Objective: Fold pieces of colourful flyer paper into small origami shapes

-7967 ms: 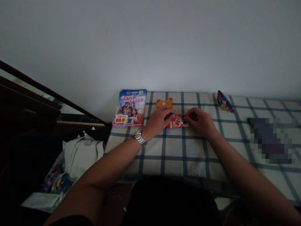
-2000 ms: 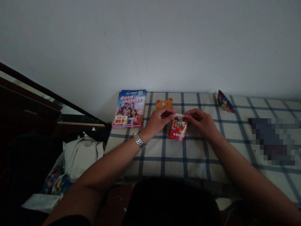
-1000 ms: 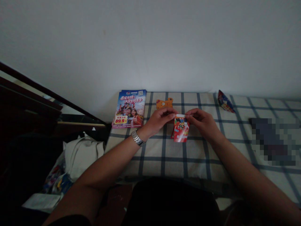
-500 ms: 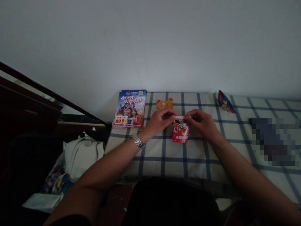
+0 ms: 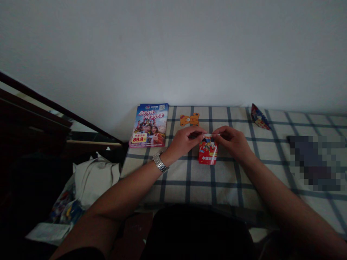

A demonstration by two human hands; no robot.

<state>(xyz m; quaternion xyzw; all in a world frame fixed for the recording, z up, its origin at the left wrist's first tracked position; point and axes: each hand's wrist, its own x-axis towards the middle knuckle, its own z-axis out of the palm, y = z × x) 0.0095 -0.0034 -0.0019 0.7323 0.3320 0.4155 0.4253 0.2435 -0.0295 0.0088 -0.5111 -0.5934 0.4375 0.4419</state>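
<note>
A red printed paper (image 5: 207, 153) with cartoon figures and white lettering, upside down to me, is held over the checked cloth. My left hand (image 5: 188, 141), with a silver watch on its wrist, pinches the top edge near its left corner. At the right end of the same edge, my right hand (image 5: 229, 141) grips it between thumb and fingers. A narrow white strip shows along that edge between my fingertips. Just beyond my left hand lies an orange bear-shaped cutout (image 5: 189, 119).
A stack of flyers (image 5: 149, 126) sits at the far left corner of the checked bedding (image 5: 176, 187), against the wall. A folded, colourful paper piece (image 5: 259, 117) stands at the back right. A blurred dark object (image 5: 311, 159) lies further right. White bags (image 5: 94, 177) are low on the left.
My left hand has slid slightly right along the paper's top edge, closer to my right hand. More of the bear cutout shows now. My right hand is almost unmoved.
</note>
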